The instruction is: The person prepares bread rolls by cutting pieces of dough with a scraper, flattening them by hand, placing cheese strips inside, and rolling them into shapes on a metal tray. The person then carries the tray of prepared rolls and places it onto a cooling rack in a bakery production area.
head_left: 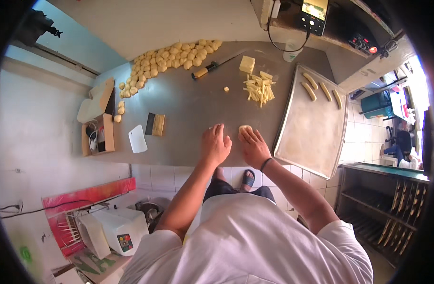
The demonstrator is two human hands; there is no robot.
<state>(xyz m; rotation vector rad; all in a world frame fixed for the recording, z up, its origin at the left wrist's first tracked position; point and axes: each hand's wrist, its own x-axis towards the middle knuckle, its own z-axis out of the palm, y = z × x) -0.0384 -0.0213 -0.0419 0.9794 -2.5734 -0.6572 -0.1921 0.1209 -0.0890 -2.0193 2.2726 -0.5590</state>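
My right hand (254, 146) lies flat on a small piece of pale dough (245, 128) on the steel table (193, 104), fingers spread over it. My left hand (215, 143) rests flat on the table just to the left, fingers apart, holding nothing. Beyond the hands lie a pile of cheese sticks (260, 87), a cheese block (247, 64) and a knife (212, 67). A long heap of dough balls (167, 59) runs along the table's far left.
A metal baking tray (311, 132) with three rolled dough sticks (323, 90) sits to the right. A white scraper (138, 138), a dark scraper (155, 124) and an open cardboard box (97, 132) lie at the left. A scale (313, 15) stands at the back.
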